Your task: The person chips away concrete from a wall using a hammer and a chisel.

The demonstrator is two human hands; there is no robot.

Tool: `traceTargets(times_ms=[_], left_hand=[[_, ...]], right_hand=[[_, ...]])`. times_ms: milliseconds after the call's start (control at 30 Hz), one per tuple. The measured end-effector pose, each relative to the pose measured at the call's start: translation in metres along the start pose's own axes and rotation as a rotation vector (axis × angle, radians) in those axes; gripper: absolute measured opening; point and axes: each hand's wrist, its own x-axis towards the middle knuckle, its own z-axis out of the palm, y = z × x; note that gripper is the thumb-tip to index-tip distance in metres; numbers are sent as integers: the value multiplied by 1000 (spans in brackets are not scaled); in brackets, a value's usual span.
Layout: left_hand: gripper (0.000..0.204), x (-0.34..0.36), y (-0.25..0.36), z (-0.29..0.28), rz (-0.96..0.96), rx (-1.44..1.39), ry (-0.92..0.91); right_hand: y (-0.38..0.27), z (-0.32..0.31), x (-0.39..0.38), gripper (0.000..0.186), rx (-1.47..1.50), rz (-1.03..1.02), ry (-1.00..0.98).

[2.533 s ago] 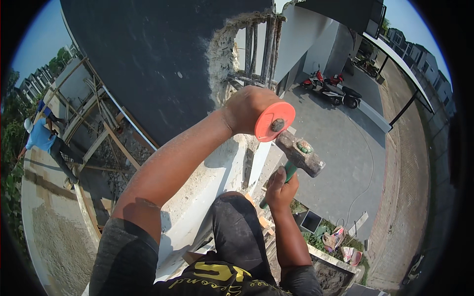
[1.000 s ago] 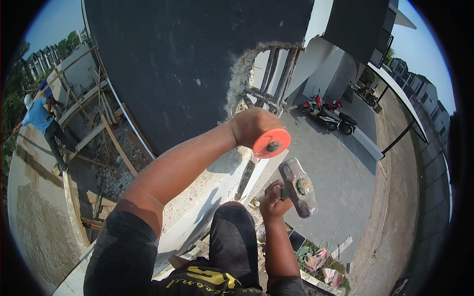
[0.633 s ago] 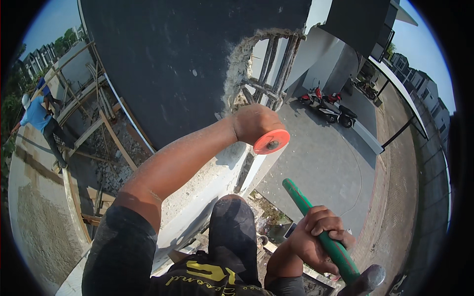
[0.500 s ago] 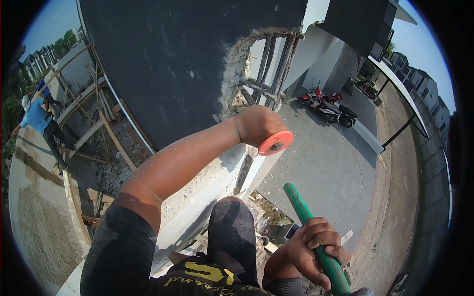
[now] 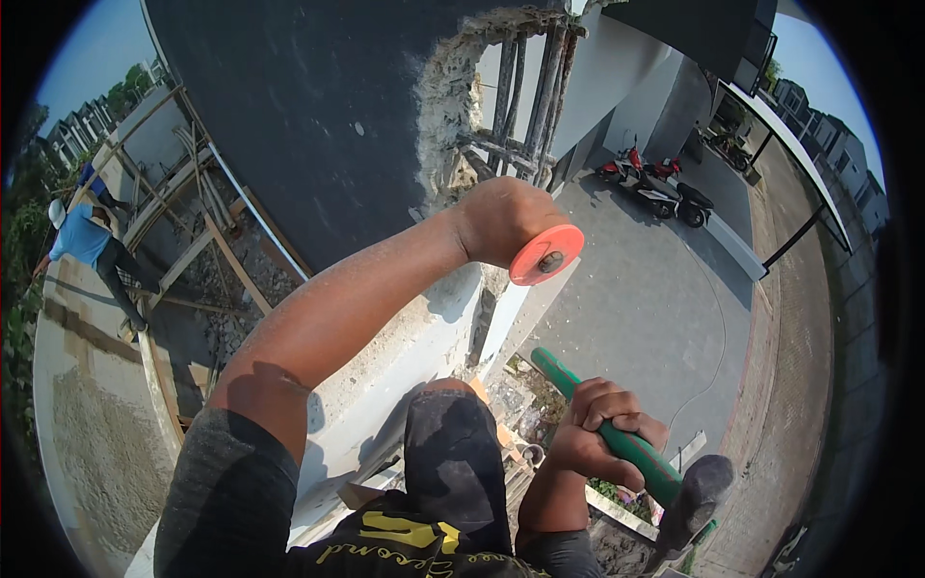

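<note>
My left hand (image 5: pixel 506 217) is closed around a chisel held at the broken edge of a dark wall (image 5: pixel 260 106); its orange round guard (image 5: pixel 530 246) and metal striking end (image 5: pixel 551 261) face me, while the tip is hidden behind the hand. A rough hole (image 5: pixel 443 116) above shows exposed rebar (image 5: pixel 525 87). Down at the lower right my right hand (image 5: pixel 597 433) grips the green handle (image 5: pixel 554 371) of a sledgehammer, whose dark head (image 5: pixel 701 491) hangs below and right of that hand, apart from the chisel.
At left, a worker in light blue (image 5: pixel 87 236) and another (image 5: pixel 96 183) are among timber framing (image 5: pixel 193 250) and rubble. A narrow white ledge (image 5: pixel 376 385) runs under me beside my knee (image 5: pixel 453 443). Far below at right are parked scooters (image 5: pixel 655 188), paving (image 5: pixel 655 318) and a road (image 5: pixel 800 385).
The hammer was up by the chisel, then swung down to the lower right; since half a second ago it has risen slightly. My left hand stays on the chisel. The view has shifted a little.
</note>
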Motion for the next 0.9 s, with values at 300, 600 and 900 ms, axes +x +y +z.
traceTargets(times_ms=[300,600,900], left_hand=[[16,-11,-3,-6,-31,16,-15],[17,-9,-8,3,0,-41,43],[17,4,-10,-2,15,14,6]], right_hand=[[11,18,5,63,-344,301,82],[49,-11,-22,50,-772,300,-186],[40,19,3,62,-403,166,-17]])
